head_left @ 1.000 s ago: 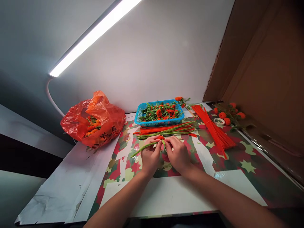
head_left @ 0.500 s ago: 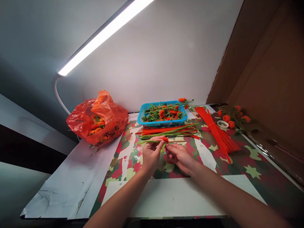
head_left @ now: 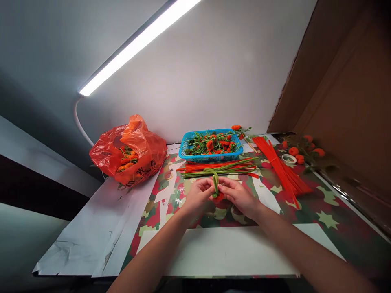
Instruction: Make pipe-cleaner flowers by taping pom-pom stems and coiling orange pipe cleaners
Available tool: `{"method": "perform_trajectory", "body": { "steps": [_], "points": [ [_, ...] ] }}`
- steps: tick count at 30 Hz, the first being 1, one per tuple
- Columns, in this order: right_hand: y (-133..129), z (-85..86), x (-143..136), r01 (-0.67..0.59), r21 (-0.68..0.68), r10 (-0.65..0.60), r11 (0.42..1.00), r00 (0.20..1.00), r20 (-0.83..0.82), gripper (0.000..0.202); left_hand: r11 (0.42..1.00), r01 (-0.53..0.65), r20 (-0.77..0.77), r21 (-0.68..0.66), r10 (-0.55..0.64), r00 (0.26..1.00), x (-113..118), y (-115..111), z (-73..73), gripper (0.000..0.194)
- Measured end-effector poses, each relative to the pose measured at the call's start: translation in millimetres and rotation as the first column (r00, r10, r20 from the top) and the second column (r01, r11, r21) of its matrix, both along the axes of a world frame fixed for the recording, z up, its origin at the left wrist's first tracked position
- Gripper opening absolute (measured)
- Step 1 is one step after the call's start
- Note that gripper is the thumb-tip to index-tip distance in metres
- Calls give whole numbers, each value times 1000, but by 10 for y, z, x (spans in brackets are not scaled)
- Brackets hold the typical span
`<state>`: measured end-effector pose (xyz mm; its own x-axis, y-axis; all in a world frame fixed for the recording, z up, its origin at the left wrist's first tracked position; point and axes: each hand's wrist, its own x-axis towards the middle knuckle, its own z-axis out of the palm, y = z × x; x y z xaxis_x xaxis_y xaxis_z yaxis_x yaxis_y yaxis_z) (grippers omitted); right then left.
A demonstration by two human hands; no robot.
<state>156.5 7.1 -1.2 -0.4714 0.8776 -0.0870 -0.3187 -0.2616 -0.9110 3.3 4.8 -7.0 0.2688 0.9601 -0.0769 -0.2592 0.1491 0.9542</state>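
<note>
My left hand point(head_left: 199, 196) and my right hand point(head_left: 240, 196) meet over the middle of the table, fingertips pinched on one small orange flower point(head_left: 218, 197) with a green fuzzy stem point(head_left: 215, 182). The stem stands up and bends over at its top, while the orange head hangs below the fingers. Just behind the hands lie loose red and green fuzzy stems point(head_left: 233, 166). Behind those is a blue basket point(head_left: 210, 158) filled with orange flowers and green stems.
A red plastic bag point(head_left: 146, 152) with orange flowers stands at the left. At the right lie a red stem bundle point(head_left: 279, 171), a tape roll point(head_left: 288, 159) and more orange flowers point(head_left: 293, 151). A white board point(head_left: 232, 252) lies along the front edge. A lamp point(head_left: 137, 49) hangs above.
The flower has been turned: its green stem pointed left and now points up, with the orange head below. Both hands have come closer together around it. The view has shifted slightly.
</note>
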Motion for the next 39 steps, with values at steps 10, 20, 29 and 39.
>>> {"method": "perform_trajectory", "body": {
  "steps": [10,20,29,39],
  "points": [
    [20,-31,9,418,416,-477,807,878,45,21,980,-116,38,161,111,993,-23,-10,37,27],
    [-130,-2,17,230,665,-427,710,892,147,15,909,-94,-97,407,146,985,-26,-49,69,14],
    [-121,33,82,17,851,-515,525,802,301,16,880,-27,-202,474,138,970,-30,-51,68,15],
    [-126,48,76,42,797,-428,603,860,278,18,896,-54,-176,440,145,974,-22,-41,41,14]
  ]
}}
